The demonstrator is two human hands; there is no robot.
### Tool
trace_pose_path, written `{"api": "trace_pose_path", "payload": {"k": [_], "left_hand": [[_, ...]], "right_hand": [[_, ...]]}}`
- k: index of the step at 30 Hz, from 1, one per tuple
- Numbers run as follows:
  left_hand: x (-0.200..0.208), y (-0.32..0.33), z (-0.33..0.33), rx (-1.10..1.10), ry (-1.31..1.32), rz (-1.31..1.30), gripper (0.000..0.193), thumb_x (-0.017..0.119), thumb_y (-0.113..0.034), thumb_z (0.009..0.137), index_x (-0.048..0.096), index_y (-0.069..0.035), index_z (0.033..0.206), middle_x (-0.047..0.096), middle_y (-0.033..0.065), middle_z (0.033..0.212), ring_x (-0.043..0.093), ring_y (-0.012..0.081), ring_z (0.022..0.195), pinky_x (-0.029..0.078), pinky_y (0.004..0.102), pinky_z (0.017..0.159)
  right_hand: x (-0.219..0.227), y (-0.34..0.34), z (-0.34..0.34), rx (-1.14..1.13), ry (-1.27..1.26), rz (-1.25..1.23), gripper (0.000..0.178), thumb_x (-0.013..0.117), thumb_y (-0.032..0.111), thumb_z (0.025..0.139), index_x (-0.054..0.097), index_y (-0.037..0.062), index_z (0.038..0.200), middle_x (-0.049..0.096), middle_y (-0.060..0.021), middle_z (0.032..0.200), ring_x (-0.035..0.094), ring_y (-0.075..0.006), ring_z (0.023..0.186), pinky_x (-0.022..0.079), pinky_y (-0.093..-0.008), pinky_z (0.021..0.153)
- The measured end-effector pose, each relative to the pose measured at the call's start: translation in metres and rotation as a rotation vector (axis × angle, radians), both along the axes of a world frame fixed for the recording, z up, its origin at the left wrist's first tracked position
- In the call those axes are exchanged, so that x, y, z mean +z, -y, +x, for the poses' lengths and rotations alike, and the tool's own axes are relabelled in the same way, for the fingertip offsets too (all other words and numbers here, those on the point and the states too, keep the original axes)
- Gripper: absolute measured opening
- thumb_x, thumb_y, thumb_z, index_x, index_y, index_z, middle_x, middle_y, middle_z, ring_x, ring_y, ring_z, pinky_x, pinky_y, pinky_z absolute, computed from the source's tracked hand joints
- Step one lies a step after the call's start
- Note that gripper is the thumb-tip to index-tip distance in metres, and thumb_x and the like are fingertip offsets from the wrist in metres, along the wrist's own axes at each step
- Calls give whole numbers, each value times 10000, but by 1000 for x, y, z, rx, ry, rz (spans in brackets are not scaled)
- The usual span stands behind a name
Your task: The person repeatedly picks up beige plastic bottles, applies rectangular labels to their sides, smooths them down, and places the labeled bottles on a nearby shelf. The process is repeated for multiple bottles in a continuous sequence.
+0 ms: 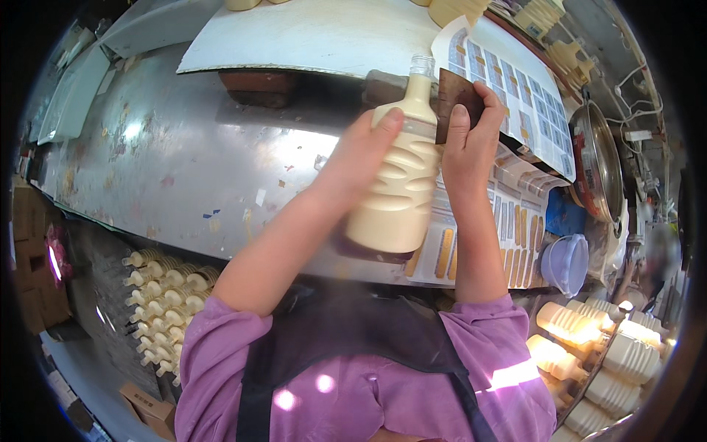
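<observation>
A cream-coloured bottle (pixel 394 188) with a clear threaded neck and wavy dents in its body leans over the metal table. My left hand (pixel 368 144) is closed around its upper body, thumb on the shoulder. My right hand (pixel 475 129), just right of the bottle, pinches a thin flat brown rectangular piece (pixel 455 99) between thumb and fingers. That piece stands upright beside the bottle's neck and shoulder; whether it touches the bottle I cannot tell. Below my right wrist lies a sticker sheet (pixel 532 214) with gold and silver strips.
Behind the bottle, a white board (pixel 309 37) rests on bricks (pixel 258 82), with another printed sheet (pixel 508 81) at its right. A purple-white bucket (pixel 565 261) and a round metal pan (pixel 600 162) are at the right. Many cream bottles (pixel 158 309) stand at lower left, more bottles (pixel 626 353) at lower right.
</observation>
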State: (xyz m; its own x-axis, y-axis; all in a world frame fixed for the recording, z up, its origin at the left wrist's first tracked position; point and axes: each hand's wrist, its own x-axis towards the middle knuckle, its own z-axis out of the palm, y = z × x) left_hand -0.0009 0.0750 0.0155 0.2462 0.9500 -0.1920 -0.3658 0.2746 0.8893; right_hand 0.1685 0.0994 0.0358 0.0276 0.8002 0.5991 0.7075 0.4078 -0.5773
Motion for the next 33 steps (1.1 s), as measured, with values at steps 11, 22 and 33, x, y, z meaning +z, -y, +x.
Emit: {"api": "trace_pose_path", "payload": {"k": [11,22,33], "left_hand": [[5,7,-2,84,155,-143,512,429,-430,1124,583,3,1351,694,127,1249,685,206,1112,560,377,974],[35,18,5,40,266,-198,664,267,-558,1119,496,-28,1448,637,134,1340,658,236,1204,554,417,1026],[40,21,-2,-83,272,-129,794,224,-691,1069,440,-86,1536,489,109,1545,478,253,1419,402,444,1168]], "right_hand": [[-10,-2,10,-17,-344,-9,436,541,117,1026,432,-58,1409,530,-253,1356,535,-373,1250,411,-436,1103],[39,1,-48,38,60,-37,314,482,137,1041,476,25,1335,556,-209,1207,589,-402,1075,492,-459,951],[40,0,-64,39,242,-58,303,526,138,1008,490,5,1278,565,-221,1139,605,-406,1035,511,-496,876]]}}
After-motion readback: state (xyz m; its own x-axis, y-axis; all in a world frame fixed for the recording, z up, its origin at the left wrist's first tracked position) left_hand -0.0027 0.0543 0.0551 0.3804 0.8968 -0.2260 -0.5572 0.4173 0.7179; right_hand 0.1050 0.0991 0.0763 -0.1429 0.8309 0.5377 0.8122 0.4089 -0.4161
